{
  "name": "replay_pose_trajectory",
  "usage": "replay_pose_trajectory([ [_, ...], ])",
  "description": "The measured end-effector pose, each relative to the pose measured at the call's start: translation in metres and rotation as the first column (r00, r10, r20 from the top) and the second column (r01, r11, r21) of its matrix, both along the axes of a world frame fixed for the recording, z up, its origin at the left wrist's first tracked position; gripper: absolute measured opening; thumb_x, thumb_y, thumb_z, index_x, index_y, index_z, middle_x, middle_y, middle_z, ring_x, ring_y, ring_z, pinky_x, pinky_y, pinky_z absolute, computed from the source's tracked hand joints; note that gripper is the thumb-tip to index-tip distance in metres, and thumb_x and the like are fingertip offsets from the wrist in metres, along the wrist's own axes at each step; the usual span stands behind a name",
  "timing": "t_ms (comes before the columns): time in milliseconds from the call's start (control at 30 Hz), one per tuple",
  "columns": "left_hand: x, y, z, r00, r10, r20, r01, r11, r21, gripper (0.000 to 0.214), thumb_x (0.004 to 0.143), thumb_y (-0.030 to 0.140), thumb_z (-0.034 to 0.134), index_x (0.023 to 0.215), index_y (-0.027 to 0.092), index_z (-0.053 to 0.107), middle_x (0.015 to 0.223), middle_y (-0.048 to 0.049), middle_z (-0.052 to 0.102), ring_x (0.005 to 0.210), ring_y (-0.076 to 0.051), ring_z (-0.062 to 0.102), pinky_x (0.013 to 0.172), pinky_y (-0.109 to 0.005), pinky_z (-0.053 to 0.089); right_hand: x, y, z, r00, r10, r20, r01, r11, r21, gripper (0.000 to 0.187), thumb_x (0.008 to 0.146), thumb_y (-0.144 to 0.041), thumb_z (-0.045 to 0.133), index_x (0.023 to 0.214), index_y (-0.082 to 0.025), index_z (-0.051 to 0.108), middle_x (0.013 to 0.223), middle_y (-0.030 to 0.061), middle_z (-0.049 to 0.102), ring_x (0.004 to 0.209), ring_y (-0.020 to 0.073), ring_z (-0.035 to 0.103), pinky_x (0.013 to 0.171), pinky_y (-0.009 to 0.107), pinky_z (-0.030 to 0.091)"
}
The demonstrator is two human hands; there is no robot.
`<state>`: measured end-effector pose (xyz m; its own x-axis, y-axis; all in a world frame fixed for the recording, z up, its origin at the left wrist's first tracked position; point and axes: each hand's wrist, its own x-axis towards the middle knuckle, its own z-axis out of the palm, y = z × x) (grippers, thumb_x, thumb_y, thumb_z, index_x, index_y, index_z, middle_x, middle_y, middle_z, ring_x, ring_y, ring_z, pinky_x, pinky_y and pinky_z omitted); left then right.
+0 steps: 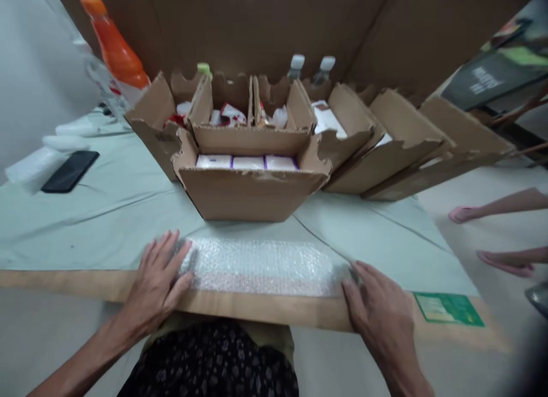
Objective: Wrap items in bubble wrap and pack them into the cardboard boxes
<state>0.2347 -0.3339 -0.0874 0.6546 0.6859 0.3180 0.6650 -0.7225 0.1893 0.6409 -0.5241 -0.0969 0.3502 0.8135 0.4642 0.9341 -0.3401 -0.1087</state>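
Observation:
A flat strip of clear bubble wrap point(265, 267) lies along the front edge of the table. At its left end rests my left hand point(160, 271), fingers stretched out and touching the wrap's edge. My right hand point(379, 300) lies at the other end, fingers extended over the table edge, with the thumb and fingertips by the wrap. Neither hand appears to grip anything. Just behind the wrap stands an open cardboard box point(244, 194), holding several white packets point(248, 163) with purple edges.
More open cardboard bins point(351, 111) stand in a row behind, against a large cardboard panel point(257, 31). An orange bottle point(117, 51) rises at the back left. A black phone point(71, 171) lies beside rolled bubble wrap point(36, 165). Another person's legs point(509, 205) show at right.

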Motion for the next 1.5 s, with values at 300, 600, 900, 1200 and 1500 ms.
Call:
replay_pose_trajectory([
  [300, 0.006, -0.009, -0.002, 0.998, 0.016, -0.055, -0.020, 0.997, -0.072, 0.053, 0.103, 0.037, 0.049, 0.155, 0.029, 0.043, 0.165, -0.0136, 0.040, 0.155, -0.039, 0.031, 0.124, -0.065, 0.020, -0.040, 0.031, 0.006, 0.994, -0.047, -0.095, 0.037, 0.994, -0.106, 0.036, 0.099, -0.048, 0.048, 0.098, -0.018, 0.068, 0.118, 0.0168, 0.073, 0.099, 0.0315, 0.063, 0.080, 0.043, 0.044],
  [600, 0.069, -0.035, 0.029, 0.928, -0.191, 0.320, 0.293, 0.905, -0.307, 0.036, 0.094, 0.028, 0.063, 0.130, 0.025, 0.068, 0.151, -0.0121, 0.058, 0.148, -0.035, 0.043, 0.122, -0.064, 0.031, -0.023, 0.021, 0.041, 0.595, 0.014, -0.804, 0.239, 0.952, 0.194, 0.034, 0.079, -0.053, 0.074, 0.088, -0.021, 0.065, 0.079, 0.0031, 0.072, 0.070, 0.0185, 0.066, 0.067, 0.032, 0.054],
  [900, 0.080, -0.027, 0.045, 0.701, 0.467, 0.539, 0.481, 0.249, -0.841, 0.072, 0.090, 0.058, 0.064, 0.147, 0.016, 0.049, 0.110, -0.0127, 0.072, 0.089, -0.023, 0.069, 0.070, -0.033, 0.057, -0.127, 0.063, 0.097, 0.427, 0.392, -0.815, -0.406, 0.888, 0.214, 0.037, 0.092, -0.043, 0.069, 0.123, -0.024, 0.069, 0.107, 0.0063, 0.078, 0.091, 0.0206, 0.074, 0.079, 0.036, 0.062],
  [1200, 0.059, 0.007, 0.028, 0.897, 0.329, 0.294, 0.017, 0.640, -0.768, 0.079, 0.082, 0.033, 0.063, 0.154, 0.011, 0.038, 0.085, -0.0010, 0.069, 0.066, -0.015, 0.059, 0.066, -0.031, 0.048, -0.122, 0.079, 0.055, 0.688, 0.447, -0.572, -0.488, 0.868, 0.093, 0.024, 0.099, -0.032, 0.060, 0.119, -0.024, 0.071, 0.116, 0.0071, 0.078, 0.109, 0.0265, 0.072, 0.091, 0.046, 0.055],
  [1500, 0.047, -0.002, 0.037, 0.943, -0.034, 0.332, 0.033, 0.999, 0.010, 0.040, 0.097, 0.022, 0.060, 0.137, 0.019, 0.058, 0.118, -0.0118, 0.068, 0.108, -0.026, 0.063, 0.091, -0.042, 0.054, -0.131, 0.081, 0.030, 0.778, 0.557, -0.291, -0.546, 0.828, 0.125, 0.021, 0.100, -0.018, 0.057, 0.118, -0.021, 0.069, 0.122, 0.0089, 0.075, 0.112, 0.0251, 0.067, 0.092, 0.042, 0.049],
])
